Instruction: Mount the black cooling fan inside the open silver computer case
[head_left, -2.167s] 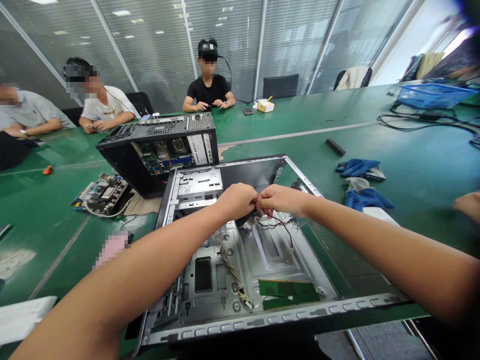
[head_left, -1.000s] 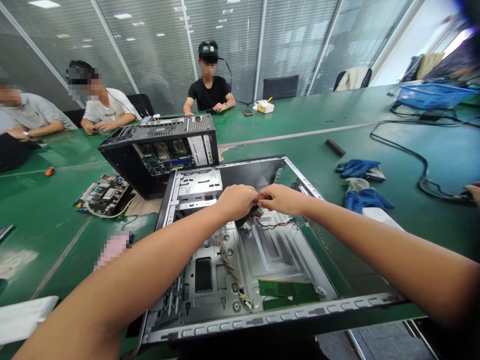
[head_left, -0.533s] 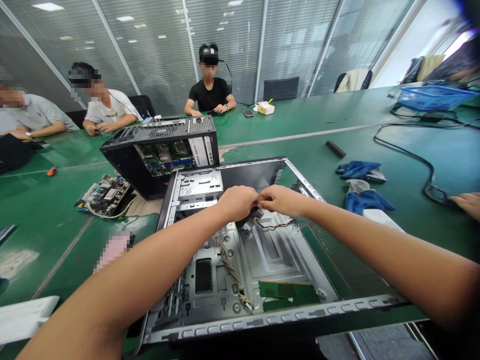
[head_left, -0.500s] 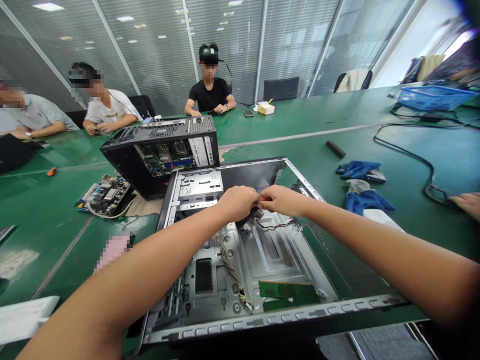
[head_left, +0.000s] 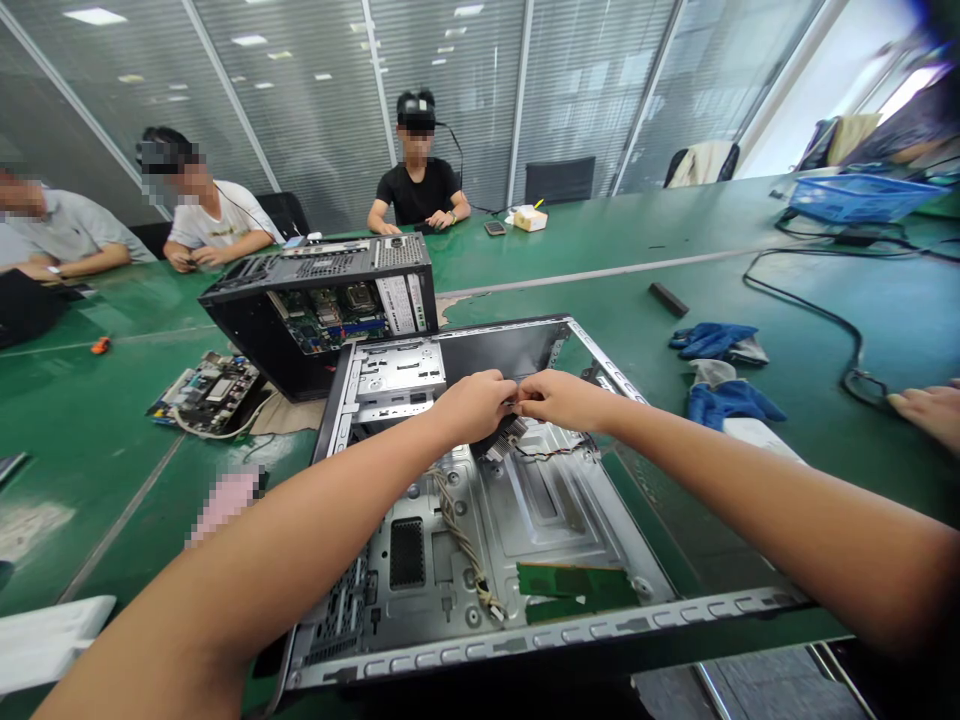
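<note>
An open, stripped computer case (head_left: 645, 610) lies flat on the green table in front of me. Over its middle, my left hand (head_left: 474, 404) and my right hand (head_left: 562, 398) meet fingertip to fingertip, both closed on a small finned cooler (head_left: 504, 437) held above the case floor. Thin red and black wires (head_left: 559, 451) trail from the cooler to the right. Two green memory sticks (head_left: 574, 588) lie on the case floor near me, beside a braided cable (head_left: 465, 545).
A second black computer case (head_left: 322, 300) stands behind mine, with a loose circuit board (head_left: 206, 390) to its left. Blue gloves (head_left: 720, 365) lie at the right. Another person's hand (head_left: 926, 412) touches a black cable at far right. Three people sit across the table.
The cooler's wires, hanging lower 2.2 s ago, are drawn up closer to my hands. The black cable at the right was pulled across the table by another person's hand.
</note>
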